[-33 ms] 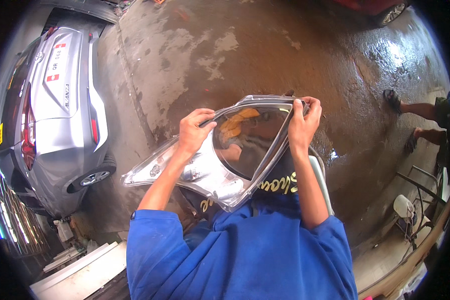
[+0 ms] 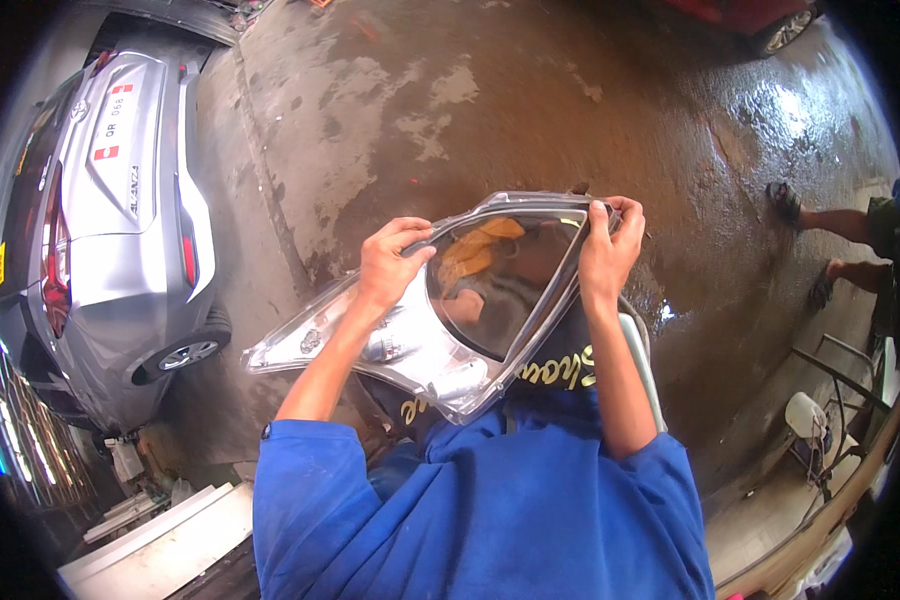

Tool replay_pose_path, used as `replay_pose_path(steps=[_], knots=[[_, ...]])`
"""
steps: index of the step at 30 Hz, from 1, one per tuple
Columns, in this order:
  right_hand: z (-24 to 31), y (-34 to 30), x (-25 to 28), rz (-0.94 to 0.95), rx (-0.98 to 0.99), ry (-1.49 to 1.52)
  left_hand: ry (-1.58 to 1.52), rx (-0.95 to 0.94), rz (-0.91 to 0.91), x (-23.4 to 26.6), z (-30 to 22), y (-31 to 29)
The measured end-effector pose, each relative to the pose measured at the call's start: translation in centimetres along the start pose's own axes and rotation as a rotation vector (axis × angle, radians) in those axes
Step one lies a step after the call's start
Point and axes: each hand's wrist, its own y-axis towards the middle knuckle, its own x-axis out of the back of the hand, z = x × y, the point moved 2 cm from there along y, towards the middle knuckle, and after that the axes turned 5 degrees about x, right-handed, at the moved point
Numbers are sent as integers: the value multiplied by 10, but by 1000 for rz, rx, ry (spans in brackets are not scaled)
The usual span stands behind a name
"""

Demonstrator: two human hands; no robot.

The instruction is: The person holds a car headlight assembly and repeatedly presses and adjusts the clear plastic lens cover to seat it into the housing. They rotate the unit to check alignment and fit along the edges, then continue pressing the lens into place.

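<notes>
A large car headlight (image 2: 450, 365), with a clear rim and a silvery inner part, rests across my lap with its narrow tip to the left. Through its wide, dark, see-through section an orange-yellow shape shows. My left hand (image 2: 390, 262) is closed at the upper edge, thumb and fingers pinched near the middle. At the upper right corner my right hand (image 2: 611, 250) grips the rim, its thumb pressing on top and its fingers curled over the outside. A dark strip runs along the rim between the two hands.
A silver car (image 2: 120, 210) stands at the left, rear end toward me. Wet, stained concrete floor (image 2: 420, 90) stretches ahead. At the right are a person's legs (image 2: 842, 217) in sandals and a metal-framed stand (image 2: 840, 385). White panels (image 2: 170, 540) lie at lower left; a red car (image 2: 740, 20) is far right.
</notes>
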Motion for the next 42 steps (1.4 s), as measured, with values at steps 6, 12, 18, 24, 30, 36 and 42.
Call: replay_pose_path(steps=[6,12,18,24,30,36,42], knots=[[-1,0,1,8,-34,44,-14,-1,-26,0,2,0],[-11,0,2,19,-38,44,34,-25,-82,-10,2,-4],[-14,0,4,21,-26,62,-12,18,-82,-8,1,-2],[-12,0,5,18,-26,50,-49,71,-90,-10,0,-1],[-17,1,4,43,-22,87,22,133,-101,-10,-2,4],[-22,-2,3,64,-25,143,51,146,-78,-14,10,8],[-22,-10,4,6,71,179,159,44,58,-4,3,12]])
